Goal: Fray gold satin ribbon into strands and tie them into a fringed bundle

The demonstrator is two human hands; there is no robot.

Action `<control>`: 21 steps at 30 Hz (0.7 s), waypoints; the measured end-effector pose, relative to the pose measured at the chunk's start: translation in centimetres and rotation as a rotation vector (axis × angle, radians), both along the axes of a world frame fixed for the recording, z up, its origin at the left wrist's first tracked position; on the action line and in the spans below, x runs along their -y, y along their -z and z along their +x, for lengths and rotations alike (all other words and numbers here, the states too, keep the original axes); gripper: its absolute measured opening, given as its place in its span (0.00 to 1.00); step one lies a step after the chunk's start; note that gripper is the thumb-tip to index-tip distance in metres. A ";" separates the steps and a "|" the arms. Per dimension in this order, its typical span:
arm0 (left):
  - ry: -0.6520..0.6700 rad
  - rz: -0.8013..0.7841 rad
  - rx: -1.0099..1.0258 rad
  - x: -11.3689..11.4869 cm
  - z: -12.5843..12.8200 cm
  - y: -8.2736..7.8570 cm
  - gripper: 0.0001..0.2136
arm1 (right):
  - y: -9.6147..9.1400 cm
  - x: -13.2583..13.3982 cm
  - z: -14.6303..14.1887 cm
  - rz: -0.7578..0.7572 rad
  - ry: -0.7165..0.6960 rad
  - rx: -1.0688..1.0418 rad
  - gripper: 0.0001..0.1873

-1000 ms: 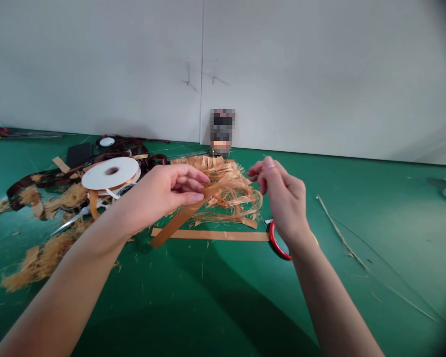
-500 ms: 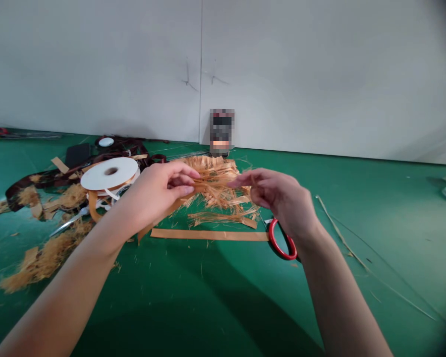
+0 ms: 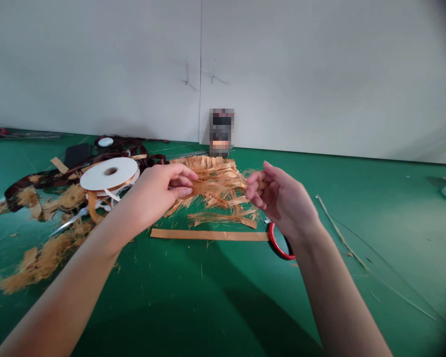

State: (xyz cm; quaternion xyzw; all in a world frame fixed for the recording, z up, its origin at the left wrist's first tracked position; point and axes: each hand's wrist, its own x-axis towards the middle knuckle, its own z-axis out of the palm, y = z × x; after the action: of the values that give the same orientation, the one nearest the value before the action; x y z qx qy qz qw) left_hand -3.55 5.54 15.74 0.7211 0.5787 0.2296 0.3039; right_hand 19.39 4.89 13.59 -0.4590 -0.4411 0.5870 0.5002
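Note:
Between the thumb and fingers of my left hand (image 3: 167, 186) is a frayed tan ribbon (image 3: 217, 185), its fine threads fanning out to the right. My right hand (image 3: 278, 198) has its fingers curled around a wisp of loose threads (image 3: 250, 173), just past the frayed end. Below and behind lie more frayed ribbon pieces (image 3: 223, 217) on the green table. A flat, uncut-edged ribbon strip (image 3: 208, 235) stretches across in front of them. Close under my right wrist is a red scissor handle (image 3: 281, 248), partly hidden.
To the left stand a white ribbon spool (image 3: 109, 174), silver scissors (image 3: 70, 222), a heap of tan thread fluff (image 3: 44, 263) and dark brown ribbon (image 3: 20, 187). A blurred dark object (image 3: 222, 131) leans against the grey wall. A thin pale stalk (image 3: 342, 238) lies at right.
My right hand has moved slightly right and turned, drawing away from the ribbon with loose threads in its fingers. My left hand stays almost in place, holding the ribbon.

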 end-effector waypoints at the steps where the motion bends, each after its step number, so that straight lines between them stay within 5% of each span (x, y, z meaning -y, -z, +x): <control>1: 0.004 -0.009 0.000 0.0 0.0 0.0 0.09 | -0.1 0.0 0.0 0.029 -0.013 -0.061 0.19; 5: 0.023 -0.053 0.000 -0.1 0.1 0.0 0.09 | 0.5 -0.4 -0.1 0.271 -0.001 -0.048 0.18; 9: 0.037 -0.066 -0.002 -0.1 0.2 0.1 0.09 | 2.2 -0.6 -0.4 0.544 0.133 0.492 0.23; 12: 0.053 -0.054 0.004 -0.2 0.0 0.2 0.09 | 2.9 -0.5 -0.9 0.701 0.208 0.848 0.04; 13: 0.055 -0.047 0.000 -0.2 -0.1 0.3 0.09 | 2.8 -0.4 -1.1 0.718 0.225 0.877 0.05; 16: 0.037 -0.014 -0.024 -0.2 -0.4 0.5 0.09 | 2.3 -0.2 -1.4 0.579 0.233 0.667 0.20; 21: 0.009 0.031 -0.067 -0.3 -0.6 0.4 0.10 | 0.7 -0.1 -0.7 0.298 0.043 -0.015 0.28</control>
State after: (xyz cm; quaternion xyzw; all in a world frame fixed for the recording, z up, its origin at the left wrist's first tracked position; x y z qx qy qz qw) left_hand -4.13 5.83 15.29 0.7356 0.5815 0.2129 0.2745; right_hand 18.73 5.03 12.87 -0.3849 -0.5096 0.5074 0.5785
